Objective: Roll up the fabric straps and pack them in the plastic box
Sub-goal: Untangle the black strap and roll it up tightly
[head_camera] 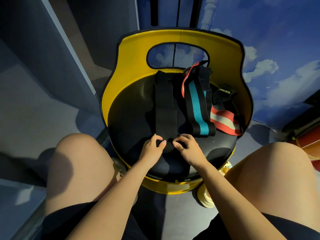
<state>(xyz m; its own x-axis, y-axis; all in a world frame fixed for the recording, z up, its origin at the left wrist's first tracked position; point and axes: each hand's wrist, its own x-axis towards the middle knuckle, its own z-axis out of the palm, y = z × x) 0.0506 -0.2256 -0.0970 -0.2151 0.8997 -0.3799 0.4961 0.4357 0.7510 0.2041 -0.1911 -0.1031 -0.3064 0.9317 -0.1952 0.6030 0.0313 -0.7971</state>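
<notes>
A long black fabric strap [164,104] lies lengthwise on the black seat [131,115] of a yellow chair, its near end curled into a small roll. My left hand [152,148] and my right hand [187,148] each pinch that rolled end from either side. To the right lies a black strap with a teal stripe [196,108]. Beyond it sits a red and cream striped strap [225,121]. A black strap end with yellow lettering [224,93] rests near the chair back. No plastic box is in view.
The yellow chair back [180,38] with an oval cutout curves round the seat's far side. My bare knees [78,161] flank the seat left and right. A blue wall with painted clouds [277,49] stands behind; a red object [310,144] sits at far right.
</notes>
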